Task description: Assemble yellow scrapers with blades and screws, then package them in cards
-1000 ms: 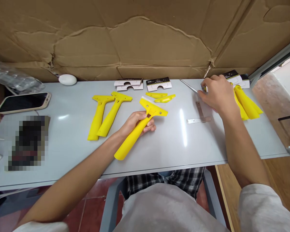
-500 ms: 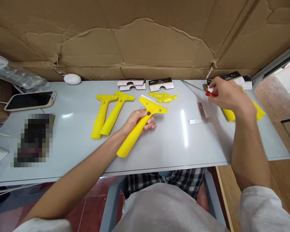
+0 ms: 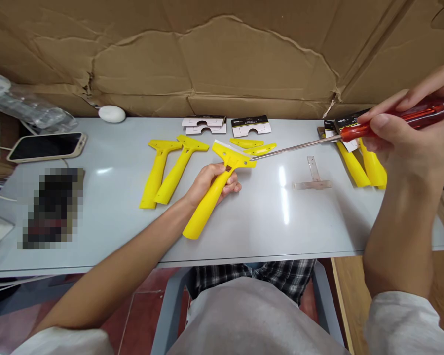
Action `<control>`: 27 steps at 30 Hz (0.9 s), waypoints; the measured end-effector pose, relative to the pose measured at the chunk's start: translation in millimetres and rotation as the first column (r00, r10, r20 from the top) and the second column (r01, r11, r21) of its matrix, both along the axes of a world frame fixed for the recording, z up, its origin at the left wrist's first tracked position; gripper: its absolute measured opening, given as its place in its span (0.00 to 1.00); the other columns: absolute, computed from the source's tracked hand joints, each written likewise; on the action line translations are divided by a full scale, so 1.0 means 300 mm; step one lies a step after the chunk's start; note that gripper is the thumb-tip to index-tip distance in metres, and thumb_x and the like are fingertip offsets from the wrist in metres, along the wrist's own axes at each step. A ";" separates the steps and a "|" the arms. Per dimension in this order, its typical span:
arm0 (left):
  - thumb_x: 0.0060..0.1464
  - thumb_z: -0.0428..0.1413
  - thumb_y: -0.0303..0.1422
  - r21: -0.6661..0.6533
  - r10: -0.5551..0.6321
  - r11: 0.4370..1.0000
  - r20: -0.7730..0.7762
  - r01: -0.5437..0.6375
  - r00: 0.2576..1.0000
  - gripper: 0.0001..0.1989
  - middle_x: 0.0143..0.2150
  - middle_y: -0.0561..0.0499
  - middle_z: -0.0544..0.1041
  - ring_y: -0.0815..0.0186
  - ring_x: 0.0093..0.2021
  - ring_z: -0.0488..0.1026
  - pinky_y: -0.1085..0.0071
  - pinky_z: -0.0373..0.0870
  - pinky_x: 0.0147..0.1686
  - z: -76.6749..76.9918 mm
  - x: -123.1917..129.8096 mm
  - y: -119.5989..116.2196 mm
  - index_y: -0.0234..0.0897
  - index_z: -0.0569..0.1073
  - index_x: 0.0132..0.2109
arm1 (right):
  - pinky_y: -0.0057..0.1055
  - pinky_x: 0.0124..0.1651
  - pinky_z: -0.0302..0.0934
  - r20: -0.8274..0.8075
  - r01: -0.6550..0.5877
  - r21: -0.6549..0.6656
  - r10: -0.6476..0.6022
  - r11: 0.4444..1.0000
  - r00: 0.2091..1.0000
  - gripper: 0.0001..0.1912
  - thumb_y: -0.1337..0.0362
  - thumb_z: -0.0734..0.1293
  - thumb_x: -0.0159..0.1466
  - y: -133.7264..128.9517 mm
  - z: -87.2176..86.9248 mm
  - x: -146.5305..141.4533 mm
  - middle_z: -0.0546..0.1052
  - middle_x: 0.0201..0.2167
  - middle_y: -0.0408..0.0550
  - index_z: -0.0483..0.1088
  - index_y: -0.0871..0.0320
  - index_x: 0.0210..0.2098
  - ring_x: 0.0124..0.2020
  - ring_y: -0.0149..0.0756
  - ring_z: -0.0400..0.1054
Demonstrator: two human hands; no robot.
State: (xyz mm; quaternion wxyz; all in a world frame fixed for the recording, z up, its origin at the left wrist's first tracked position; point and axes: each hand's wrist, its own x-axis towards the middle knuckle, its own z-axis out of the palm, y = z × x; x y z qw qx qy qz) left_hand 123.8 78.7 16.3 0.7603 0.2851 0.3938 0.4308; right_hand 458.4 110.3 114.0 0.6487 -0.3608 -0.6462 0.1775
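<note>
My left hand [image 3: 216,183] is wrapped round the neck of a yellow scraper [image 3: 207,202], its head tilted up with a pale blade edge along the top. In my right hand [image 3: 410,116] is a screwdriver [image 3: 395,121] with a red handle; its long shaft points left and its tip is at the right end of the scraper's head, by a screw. Two thin yellow pieces [image 3: 257,150] lie behind that head. On the table to the left rest two more yellow scrapers [image 3: 173,177].
Black-and-white cards [image 3: 250,127] line the table's back edge. Clear strips [image 3: 313,185] lie right of centre, with yellow handles [image 3: 355,165] beyond. At left are a phone [image 3: 47,147], a white oval object [image 3: 111,114] and a plastic bottle [image 3: 37,111]. Cardboard [image 3: 207,64] stands behind.
My right hand has moved right and up with the screwdriver, whose shaft now reaches left to the scraper's head. My left hand still holds the scraper, nearly unmoved.
</note>
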 end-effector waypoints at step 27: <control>0.54 0.64 0.35 0.067 0.009 0.998 0.011 -0.010 1.000 0.12 0.24 0.54 0.70 0.72 0.19 0.63 0.67 0.75 0.35 -0.019 -0.003 -0.003 0.38 0.68 0.31 | 0.36 0.17 0.61 0.142 -0.043 -0.017 0.045 0.999 0.989 0.23 0.57 0.85 0.53 -0.031 0.027 -0.055 0.78 0.23 0.43 0.66 0.51 0.26 0.22 0.40 0.75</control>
